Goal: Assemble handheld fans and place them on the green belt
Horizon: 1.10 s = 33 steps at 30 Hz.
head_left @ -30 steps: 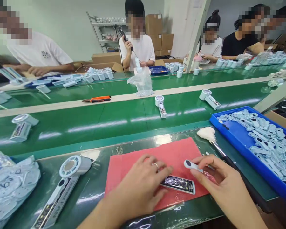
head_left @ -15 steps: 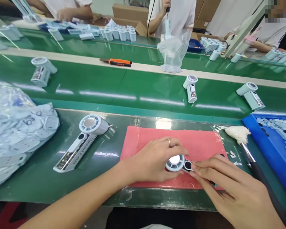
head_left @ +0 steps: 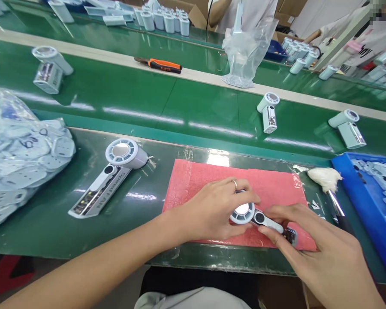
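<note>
A light-blue handheld fan [head_left: 242, 213] lies over the red mat [head_left: 196, 182], its round head toward the left and its handle pointing right. The fingers of my left hand [head_left: 217, 210] are wrapped round the fan's head. My right hand [head_left: 312, 236] holds the handle between thumb and fingers, beside a pale strip with a black round button [head_left: 259, 218]. The dark end of the handle shows beyond my right fingertips. Left of the mat another fan [head_left: 124, 154] lies on the green table with its inner parts exposed.
At the left lies a clear bag of pale parts [head_left: 28, 150]. A blue tray [head_left: 357, 193] of parts and a white-wrapped tool [head_left: 324, 178] are at the right. Beyond are more fans [head_left: 270, 111], orange pliers [head_left: 164, 65], a plastic bag [head_left: 241, 60] and people.
My right hand has shifted from the button area along the handle, so the pale strip and the handle's dark end now show. The camera view has tilted down slightly.
</note>
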Each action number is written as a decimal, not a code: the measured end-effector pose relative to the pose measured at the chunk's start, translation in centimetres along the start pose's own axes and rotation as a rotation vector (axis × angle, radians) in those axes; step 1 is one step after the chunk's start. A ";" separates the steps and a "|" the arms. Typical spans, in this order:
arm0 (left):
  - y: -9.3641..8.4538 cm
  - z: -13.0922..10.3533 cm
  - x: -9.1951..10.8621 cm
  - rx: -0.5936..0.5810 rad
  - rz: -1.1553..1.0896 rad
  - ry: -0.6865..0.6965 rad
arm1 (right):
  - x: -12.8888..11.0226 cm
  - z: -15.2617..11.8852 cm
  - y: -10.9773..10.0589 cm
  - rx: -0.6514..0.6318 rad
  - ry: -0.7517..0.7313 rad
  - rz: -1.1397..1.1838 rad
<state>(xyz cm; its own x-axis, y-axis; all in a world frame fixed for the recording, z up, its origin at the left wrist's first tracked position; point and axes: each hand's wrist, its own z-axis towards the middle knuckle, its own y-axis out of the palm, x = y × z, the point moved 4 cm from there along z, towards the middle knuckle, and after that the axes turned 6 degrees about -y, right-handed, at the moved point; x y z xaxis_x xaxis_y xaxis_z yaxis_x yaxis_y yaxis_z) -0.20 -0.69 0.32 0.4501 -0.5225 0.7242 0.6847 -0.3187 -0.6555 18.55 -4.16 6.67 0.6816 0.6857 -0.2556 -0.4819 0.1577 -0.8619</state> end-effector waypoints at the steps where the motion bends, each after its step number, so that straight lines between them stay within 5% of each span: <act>1: 0.0 0.0 0.0 0.004 0.010 -0.002 | -0.1 0.1 -0.1 0.001 -0.037 -0.030; 7: 0.2 -0.1 0.1 0.003 0.065 0.044 | -1.1 1.1 -0.4 -0.077 -0.248 -0.157; 17: 0.2 -0.1 0.1 0.003 0.090 0.084 | 0.2 1.4 -0.4 -0.170 -0.015 0.046; 27: 0.1 0.1 0.5 -0.025 0.118 0.092 | 0.5 -0.1 0.2 -0.153 -0.065 0.071; 33: 0.1 0.1 0.4 -0.025 0.148 0.091 | 1.1 0.5 0.7 -0.158 0.113 0.172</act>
<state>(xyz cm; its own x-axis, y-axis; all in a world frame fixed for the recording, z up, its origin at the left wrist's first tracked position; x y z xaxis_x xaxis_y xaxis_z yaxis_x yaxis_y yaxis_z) 0.15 -0.84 0.61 0.4903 -0.6338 0.5982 0.5998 -0.2525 -0.7593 18.63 -2.93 5.99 0.6581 0.6079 -0.4442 -0.5106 -0.0733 -0.8567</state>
